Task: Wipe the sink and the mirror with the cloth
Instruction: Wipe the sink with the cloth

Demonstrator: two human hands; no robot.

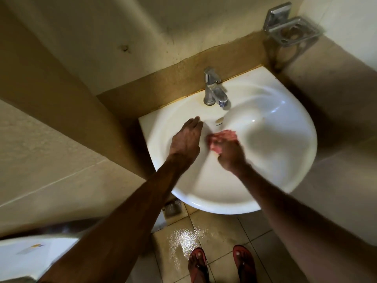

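A white corner sink fills the middle of the head view. My right hand is inside the basin and holds a pink cloth against its left inner wall, under the tap; the hand and cloth are blurred. My left hand lies flat on the sink's left rim with its fingers straight, pointing toward the wall. No mirror is in view.
A chrome tap stands at the back of the sink. A metal soap holder is fixed to the wall at the upper right. Below lie wet floor tiles, my feet in red sandals, and a white fixture at the lower left.
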